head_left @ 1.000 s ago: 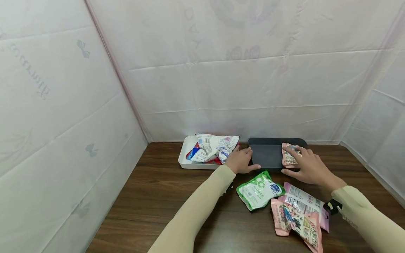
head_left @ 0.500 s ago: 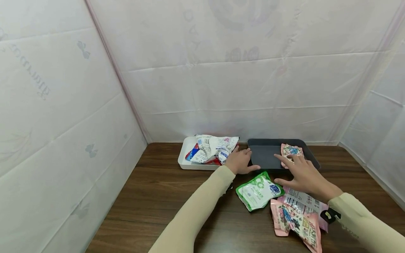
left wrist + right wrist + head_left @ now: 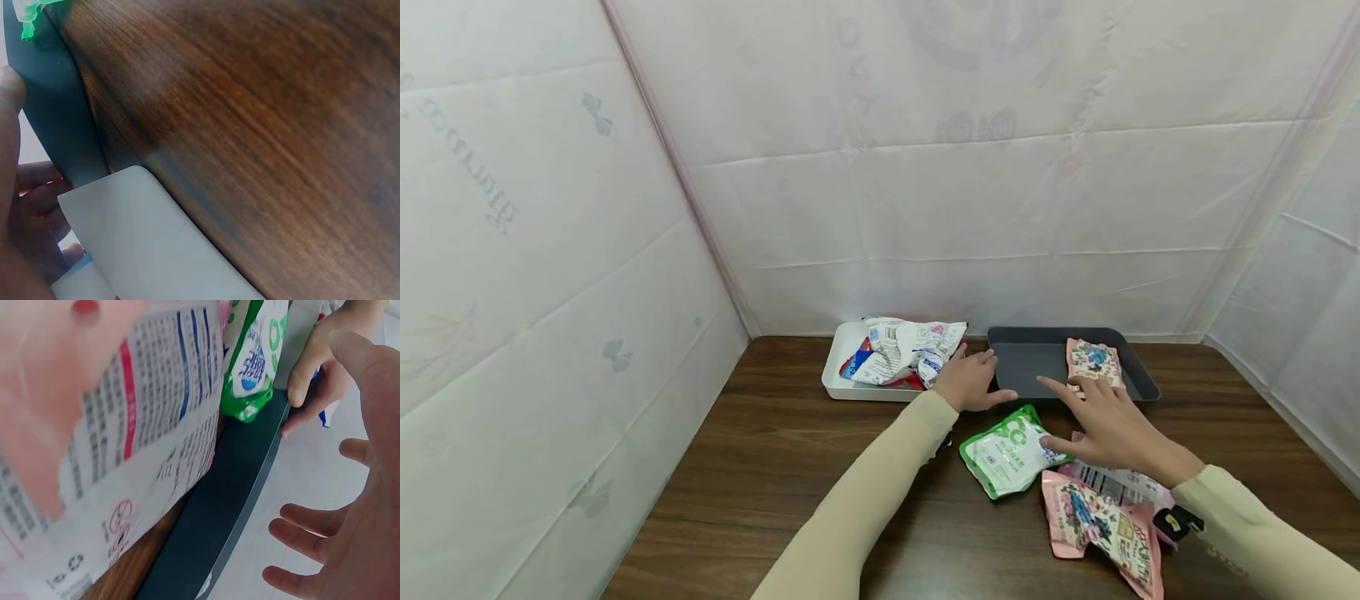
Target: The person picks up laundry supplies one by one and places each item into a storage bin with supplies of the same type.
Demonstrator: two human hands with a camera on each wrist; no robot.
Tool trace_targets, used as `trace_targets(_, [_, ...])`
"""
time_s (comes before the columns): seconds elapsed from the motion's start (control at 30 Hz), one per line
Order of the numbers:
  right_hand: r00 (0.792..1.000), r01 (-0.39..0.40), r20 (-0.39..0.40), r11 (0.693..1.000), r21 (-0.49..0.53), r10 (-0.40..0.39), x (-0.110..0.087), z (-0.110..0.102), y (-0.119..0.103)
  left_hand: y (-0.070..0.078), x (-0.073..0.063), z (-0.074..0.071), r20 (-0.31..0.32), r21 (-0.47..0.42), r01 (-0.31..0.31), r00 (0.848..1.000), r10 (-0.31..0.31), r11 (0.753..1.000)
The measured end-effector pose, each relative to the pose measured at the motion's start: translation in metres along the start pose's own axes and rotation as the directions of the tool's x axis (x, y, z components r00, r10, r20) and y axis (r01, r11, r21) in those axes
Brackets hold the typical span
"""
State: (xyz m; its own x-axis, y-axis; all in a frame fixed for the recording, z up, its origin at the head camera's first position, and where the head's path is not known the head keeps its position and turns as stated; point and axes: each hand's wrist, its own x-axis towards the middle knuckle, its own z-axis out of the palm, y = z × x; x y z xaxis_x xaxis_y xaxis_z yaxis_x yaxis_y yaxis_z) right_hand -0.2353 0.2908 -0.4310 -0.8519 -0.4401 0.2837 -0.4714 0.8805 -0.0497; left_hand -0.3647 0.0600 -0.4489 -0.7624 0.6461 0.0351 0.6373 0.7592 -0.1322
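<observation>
My left hand [image 3: 966,383] rests at the gap between a white tray [image 3: 865,394] and a dark grey tray [image 3: 1026,367], its fingers extended beside a crumpled white bag [image 3: 910,346] in the white tray. Fingers spread and holding nothing, my right hand [image 3: 1112,425] hovers around the dark tray's front edge. Beyond its fingertips a small pink packet [image 3: 1092,358] lies in that tray's right part. Under the right thumb is the corner of a green-and-white pouch [image 3: 1007,454]. The right hand partly covers a purple-and-white packet [image 3: 162,394] below it.
On the wooden table [image 3: 760,483], a pink printed bag [image 3: 1105,525] overlaps the purple-and-white packet near the front right. Something red and blue [image 3: 856,362] shows beneath the white bag. White cloth walls [image 3: 887,208] stand behind and on both sides.
My right hand has drawn back toward me and slightly left, off the pink packet, which lies uncovered in the dark tray. The left hand has stayed in place.
</observation>
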Motion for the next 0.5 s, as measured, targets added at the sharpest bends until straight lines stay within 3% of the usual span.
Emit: trace_targets(0.5, [0.999,0.050,0.003,0.998,-0.025,-0.050,-0.001,0.008,-0.020,0.000,0.001,0.001,0.005,0.009,0.014,1.000,-0.014,1.000])
